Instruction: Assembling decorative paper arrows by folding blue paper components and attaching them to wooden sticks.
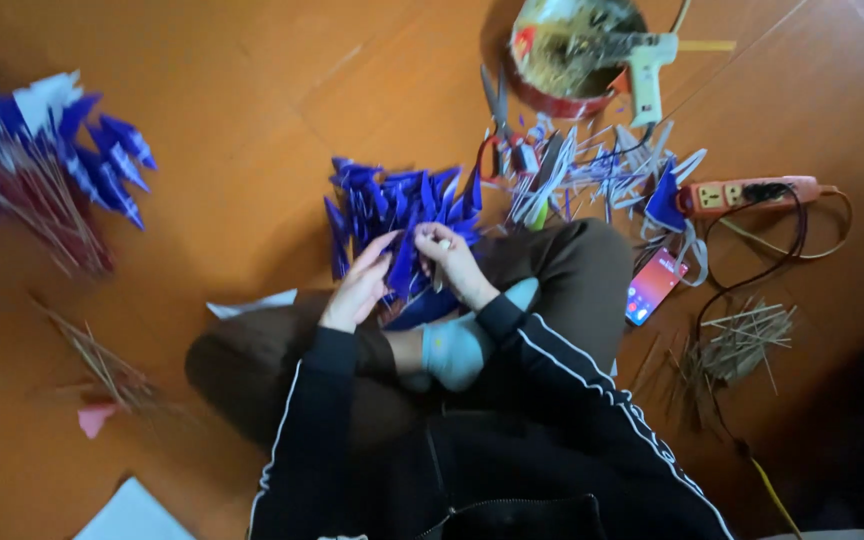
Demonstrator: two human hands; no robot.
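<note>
Dark jacket sleeves with white piping fill the near edge of my view, above crossed legs in brown trousers and a foot in a light blue sock (457,350). Working left to right: at the far left lies a heap of finished blue and white flags on thin sticks (37,165), blurred by motion. Nearer, on the orange floor (232,90), I note a loose scatter of bare sticks (102,360) and a small pink scrap (94,417), with a white sheet (132,515) at the near edge. At centre, the left hand (360,285) is cupped with fingers curled against a blue paper pennant (404,268); the right hand (452,255) pinches the same pennant's upper edge between thumb and fingers. The pennant stands just above the lap, in front of a pile of loose blue pennants (397,205) on the floor. Right of that pile: scissors (497,105), a tangle of white paper offcuts (592,170), and beyond them a round tin (572,50) with a white glue gun (649,70) resting across it. Further right, an orange power strip (747,192) with a black cord, a phone (653,285) with a lit screen beside the knee, and another bundle of sticks (737,345).
</note>
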